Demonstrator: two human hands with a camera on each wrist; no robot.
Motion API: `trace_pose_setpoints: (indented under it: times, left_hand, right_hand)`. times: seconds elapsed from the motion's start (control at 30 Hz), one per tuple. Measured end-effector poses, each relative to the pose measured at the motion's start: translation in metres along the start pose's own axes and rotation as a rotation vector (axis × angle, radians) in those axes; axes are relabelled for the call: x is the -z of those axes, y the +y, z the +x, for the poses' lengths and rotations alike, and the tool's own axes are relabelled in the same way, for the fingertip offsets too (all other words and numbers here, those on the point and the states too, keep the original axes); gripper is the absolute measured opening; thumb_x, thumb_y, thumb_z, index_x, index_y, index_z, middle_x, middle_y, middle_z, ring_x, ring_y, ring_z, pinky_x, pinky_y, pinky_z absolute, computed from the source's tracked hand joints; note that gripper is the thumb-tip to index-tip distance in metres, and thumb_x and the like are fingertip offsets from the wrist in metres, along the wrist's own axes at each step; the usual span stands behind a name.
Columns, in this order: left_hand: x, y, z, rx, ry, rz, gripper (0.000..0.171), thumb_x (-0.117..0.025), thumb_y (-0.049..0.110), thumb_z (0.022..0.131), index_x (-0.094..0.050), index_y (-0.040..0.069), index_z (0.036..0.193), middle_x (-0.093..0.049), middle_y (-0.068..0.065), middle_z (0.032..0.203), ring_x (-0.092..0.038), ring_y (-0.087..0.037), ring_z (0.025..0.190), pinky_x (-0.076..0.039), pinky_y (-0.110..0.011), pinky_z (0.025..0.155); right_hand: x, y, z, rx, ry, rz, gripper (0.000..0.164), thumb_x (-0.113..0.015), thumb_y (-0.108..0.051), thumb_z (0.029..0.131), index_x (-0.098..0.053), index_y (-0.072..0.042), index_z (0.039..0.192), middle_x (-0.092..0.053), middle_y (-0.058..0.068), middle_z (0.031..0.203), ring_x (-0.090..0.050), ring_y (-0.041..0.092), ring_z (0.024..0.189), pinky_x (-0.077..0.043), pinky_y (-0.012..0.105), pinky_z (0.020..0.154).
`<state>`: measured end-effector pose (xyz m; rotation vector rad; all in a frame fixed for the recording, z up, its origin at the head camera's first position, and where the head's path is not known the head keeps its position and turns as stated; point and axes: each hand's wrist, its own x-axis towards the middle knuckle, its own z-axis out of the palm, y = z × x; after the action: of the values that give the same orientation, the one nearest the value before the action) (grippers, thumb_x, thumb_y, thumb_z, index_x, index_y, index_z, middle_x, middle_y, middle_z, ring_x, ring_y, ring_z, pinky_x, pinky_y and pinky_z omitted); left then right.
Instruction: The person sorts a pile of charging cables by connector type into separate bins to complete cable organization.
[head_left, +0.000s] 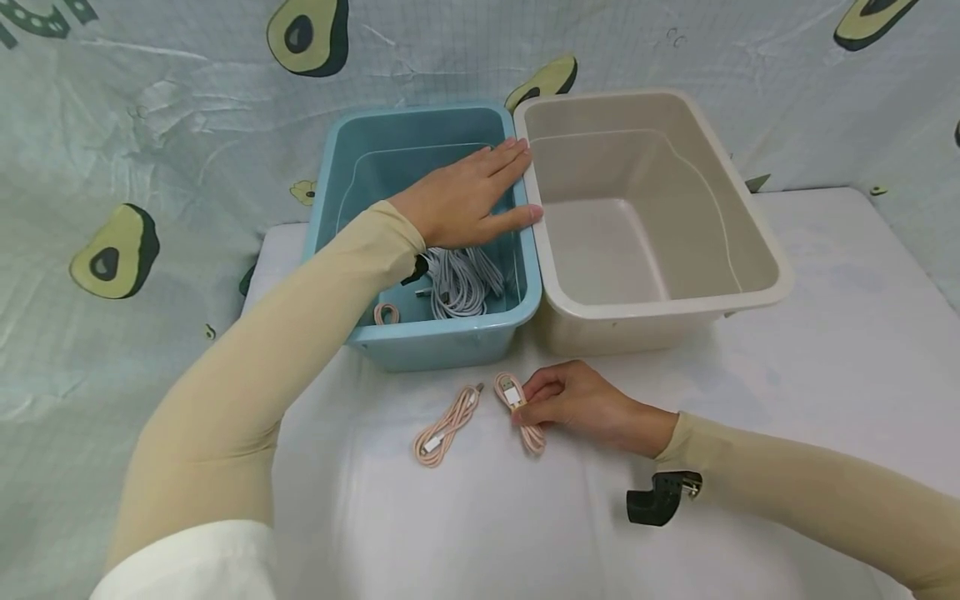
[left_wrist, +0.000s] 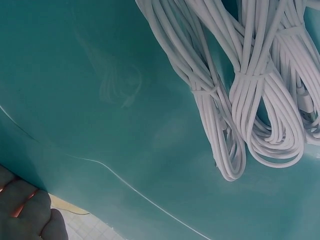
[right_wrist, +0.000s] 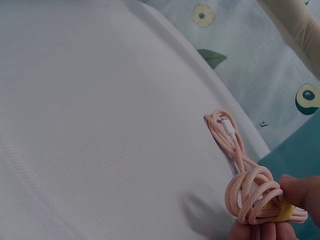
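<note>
Between thumb and fingers, my right hand pinches a coiled pink charging cable with a white plug, just in front of the bins. A yellow tie wraps that coil in the right wrist view. Left of it, a second pink cable lies bundled on the white table. With fingers extended, my left hand reaches over the blue bin, fingertips at the rim where it meets the beige bin. Inside the blue bin are bundled white cables and a small pink coil.
The two bins stand side by side at the back of the white-covered table. Behind them hangs a pale curtain printed with avocados. A black wrist camera sits under my right forearm.
</note>
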<state>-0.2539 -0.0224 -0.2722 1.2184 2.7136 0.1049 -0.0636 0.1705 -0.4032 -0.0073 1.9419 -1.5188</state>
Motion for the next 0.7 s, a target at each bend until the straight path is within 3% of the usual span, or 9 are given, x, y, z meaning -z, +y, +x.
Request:
trace_pose_setpoints:
  times: [0.7]
  left_hand:
    - [0.0003, -0.0012, -0.0005, -0.002, -0.002, -0.003, 0.086, -0.034, 0.063, 0.107, -0.002, 0.011, 0.168, 0.000, -0.007, 0.177, 0.000, -0.022, 0.166, -0.003, -0.040, 0.137]
  right_hand:
    - [0.0072, -0.0101, -0.0104, 0.039, -0.010, -0.014, 0.026, -0.085, -0.015, 0.081, -0.072, -0.001, 0.098, -0.071, -0.005, 0.077, -0.064, 0.007, 0.074, -0.057, 0.021, 0.073]
